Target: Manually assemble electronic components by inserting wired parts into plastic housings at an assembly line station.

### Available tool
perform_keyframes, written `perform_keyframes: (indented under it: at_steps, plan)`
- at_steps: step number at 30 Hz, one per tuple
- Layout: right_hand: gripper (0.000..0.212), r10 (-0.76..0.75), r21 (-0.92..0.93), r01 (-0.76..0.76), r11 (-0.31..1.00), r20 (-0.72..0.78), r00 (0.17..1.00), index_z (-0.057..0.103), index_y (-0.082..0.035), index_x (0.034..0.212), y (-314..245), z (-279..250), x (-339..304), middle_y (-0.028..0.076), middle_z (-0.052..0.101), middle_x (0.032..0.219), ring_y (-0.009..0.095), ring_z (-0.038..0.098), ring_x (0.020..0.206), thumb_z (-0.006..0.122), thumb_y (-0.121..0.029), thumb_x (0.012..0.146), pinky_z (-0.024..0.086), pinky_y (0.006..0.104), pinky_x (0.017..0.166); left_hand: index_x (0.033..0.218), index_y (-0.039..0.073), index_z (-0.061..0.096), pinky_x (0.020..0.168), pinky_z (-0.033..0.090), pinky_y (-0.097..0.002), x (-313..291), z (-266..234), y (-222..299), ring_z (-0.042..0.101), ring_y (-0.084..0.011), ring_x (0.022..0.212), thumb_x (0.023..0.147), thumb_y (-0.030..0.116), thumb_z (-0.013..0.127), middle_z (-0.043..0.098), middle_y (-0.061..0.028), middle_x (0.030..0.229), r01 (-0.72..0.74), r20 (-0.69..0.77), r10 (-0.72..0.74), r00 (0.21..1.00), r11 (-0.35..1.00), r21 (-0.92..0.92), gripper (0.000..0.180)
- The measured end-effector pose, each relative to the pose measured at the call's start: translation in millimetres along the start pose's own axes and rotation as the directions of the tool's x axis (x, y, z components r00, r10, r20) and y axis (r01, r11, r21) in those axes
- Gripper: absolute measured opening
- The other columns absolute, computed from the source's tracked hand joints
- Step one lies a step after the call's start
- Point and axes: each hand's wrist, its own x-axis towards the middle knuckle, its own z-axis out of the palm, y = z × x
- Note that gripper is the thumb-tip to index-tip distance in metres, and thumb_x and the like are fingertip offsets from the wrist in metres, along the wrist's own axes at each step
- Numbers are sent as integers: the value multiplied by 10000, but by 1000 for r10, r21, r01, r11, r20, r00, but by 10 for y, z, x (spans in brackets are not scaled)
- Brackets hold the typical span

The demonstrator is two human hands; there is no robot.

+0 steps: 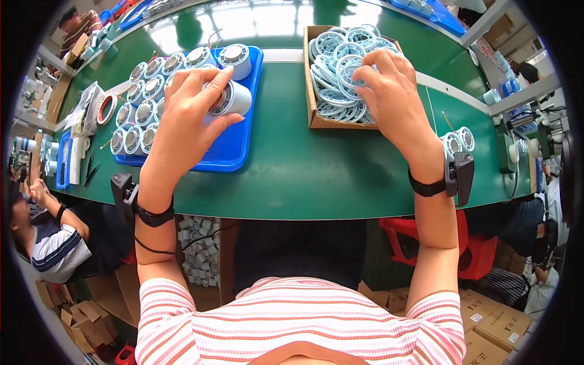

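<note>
While the left hand [188, 106] is curving its thumb and forefinger around a tilted motor-like cylinder [242, 102] at the right side of the blue tray [225, 155], the right hand [389, 85] is pinching a pale-blue ring [339, 68] over the open carton [340, 125], to the right of that tray. I cannot tell whether the left fingers are gripping firmly or just settling around the cylinder; the right fingertips appear to be closing on the ring's edge.

Judging by how things are lying, this round is only beginning: the ring and the cylinder are sitting well apart, on different sides of the gap between tray and carton. Much seems to be remaining, since rows of similar cylinders [146, 112] are filling the tray and a heap of rings [328, 91] is crowding the carton. Farther right of the tray, beyond the carton, two similar units [465, 139] are standing on the green counter [292, 170]; they may be counting as finished, but the view is not confirming it. Whether the tray's cylinders are wearing rings is remaining unclear.
</note>
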Motion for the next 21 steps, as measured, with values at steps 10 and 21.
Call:
perform_keyframes:
  at_steps: [10, 21]
  plan:
    - [291, 20, 393, -113, 913, 232, 972, 606, -11, 1052, -803, -517, -594, 151, 534, 1208, 380, 551, 1159, 725, 64, 798, 482, 417, 978, 1366, 56, 607, 999, 488, -408, -341, 294, 802, 627, -303, 1098, 718, 207, 894, 620, -114, 1215, -119, 211, 177, 961, 959, -258, 725]
    - [492, 352, 401, -377, 835, 137, 926, 592, -23, 1225, -1004, 80, -1195, 167, 584, 1270, 359, 586, 1152, 807, -12, 783, 490, 395, 980, 1380, 80, 554, 775, 595, -309, -426, 347, 950, 688, -172, 994, 831, 54, 836, 626, -81, 1198, 566, 576, -165, 800, 523, -637, 618]
